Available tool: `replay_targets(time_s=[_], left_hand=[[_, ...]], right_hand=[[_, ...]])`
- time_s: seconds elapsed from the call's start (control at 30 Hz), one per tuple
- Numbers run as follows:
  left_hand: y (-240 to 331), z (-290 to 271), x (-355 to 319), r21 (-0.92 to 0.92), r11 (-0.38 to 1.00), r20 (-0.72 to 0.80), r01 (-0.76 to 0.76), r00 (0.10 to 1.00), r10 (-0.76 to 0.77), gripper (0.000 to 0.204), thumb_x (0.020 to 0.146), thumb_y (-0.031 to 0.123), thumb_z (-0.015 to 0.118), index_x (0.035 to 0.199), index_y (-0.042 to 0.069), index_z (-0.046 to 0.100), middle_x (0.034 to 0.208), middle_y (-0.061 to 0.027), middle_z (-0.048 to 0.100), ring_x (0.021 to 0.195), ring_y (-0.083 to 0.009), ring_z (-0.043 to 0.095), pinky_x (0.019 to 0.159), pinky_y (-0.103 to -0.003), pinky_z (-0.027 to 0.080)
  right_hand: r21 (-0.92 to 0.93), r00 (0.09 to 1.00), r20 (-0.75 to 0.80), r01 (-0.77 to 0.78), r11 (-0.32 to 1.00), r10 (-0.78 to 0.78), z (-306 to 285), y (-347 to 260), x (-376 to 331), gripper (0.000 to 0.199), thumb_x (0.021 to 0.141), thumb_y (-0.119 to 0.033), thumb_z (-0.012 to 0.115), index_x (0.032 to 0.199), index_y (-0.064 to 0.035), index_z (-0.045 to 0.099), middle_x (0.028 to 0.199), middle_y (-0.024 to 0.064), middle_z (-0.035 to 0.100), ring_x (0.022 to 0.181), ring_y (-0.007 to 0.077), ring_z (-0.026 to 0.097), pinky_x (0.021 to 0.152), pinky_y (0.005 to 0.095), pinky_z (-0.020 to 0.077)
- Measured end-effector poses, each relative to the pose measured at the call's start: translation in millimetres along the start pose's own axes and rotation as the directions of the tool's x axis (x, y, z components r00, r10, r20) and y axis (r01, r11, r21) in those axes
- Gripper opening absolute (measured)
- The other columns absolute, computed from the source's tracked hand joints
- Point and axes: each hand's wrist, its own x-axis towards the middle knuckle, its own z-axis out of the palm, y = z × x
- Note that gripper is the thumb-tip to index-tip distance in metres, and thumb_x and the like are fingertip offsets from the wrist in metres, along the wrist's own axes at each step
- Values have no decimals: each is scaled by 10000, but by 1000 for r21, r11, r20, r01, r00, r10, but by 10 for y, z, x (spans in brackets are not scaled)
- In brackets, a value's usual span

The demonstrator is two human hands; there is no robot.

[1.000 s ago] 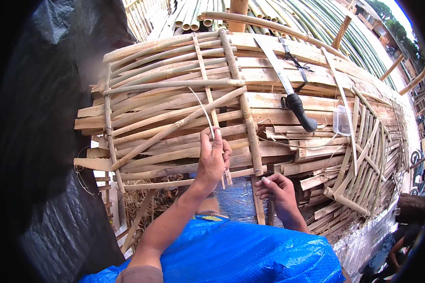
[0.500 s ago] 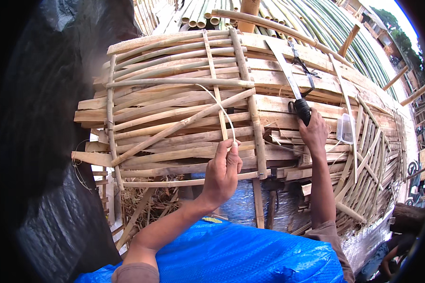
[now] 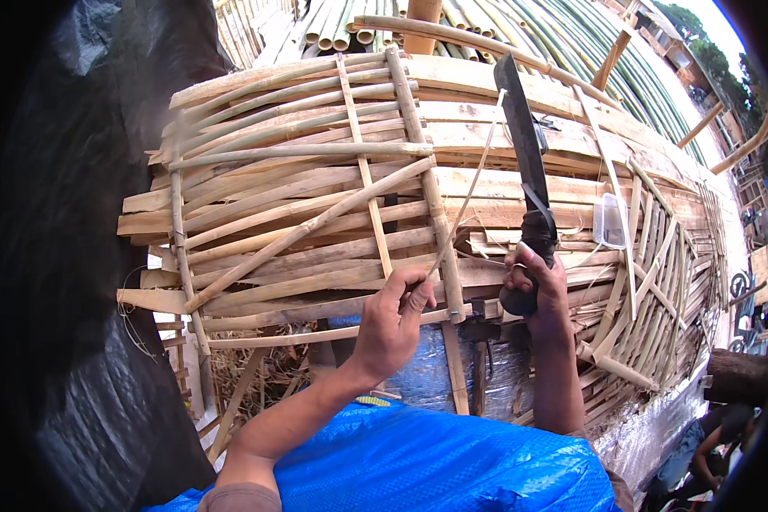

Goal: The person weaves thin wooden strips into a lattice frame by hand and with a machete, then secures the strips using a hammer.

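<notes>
My right hand grips the black handle of a machete, its wide dark blade raised and pointing away from me. Between thumb and fingers, my left hand pinches the near end of a thin bamboo strip. The strip slants up to the right, its far end close beside the blade; I cannot tell if they touch. Under and left of my hands lies a slatted bamboo frame with crosspieces and one diagonal pole.
Split planks lie behind the hands. A clear plastic container stands at right, near a second bamboo lattice. Long green poles are stacked far back. Black sheeting hangs at left; another person crouches lower right.
My right hand has lifted the machete off the planks and drawn it nearer. The strip in my left hand, curved leftward before, now stretches up to the right.
</notes>
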Motion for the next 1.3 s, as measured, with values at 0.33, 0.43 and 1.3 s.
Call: replay_targets(time_s=[0.33,0.43,1.3], left_hand=[[-67,31,39,-262,960,-31,99,993,-111,252,1010,229,605,1124,18,680,858,-43,696,778,-63,596,668,-217,470],[-6,11,42,-265,950,-37,162,983,-178,215,959,177,676,1101,23,725,883,-66,733,781,-73,638,684,-225,506],[78,-141,152,-491,675,373,551,833,-408,326,978,164,652,1245,-10,580,893,-60,667,774,-116,646,656,-245,536]], right_hand=[[170,993,59,91,981,-102,546,126,-95,316,841,-161,811,1021,36,641,693,1,590,530,48,471,525,216,407],[67,983,-31,181,981,-179,661,102,-149,325,821,-144,830,1014,42,647,685,0,589,539,45,489,522,214,404],[48,992,49,114,992,-116,661,407,-157,308,900,-203,764,1040,-28,553,730,23,620,497,45,496,448,210,378]])
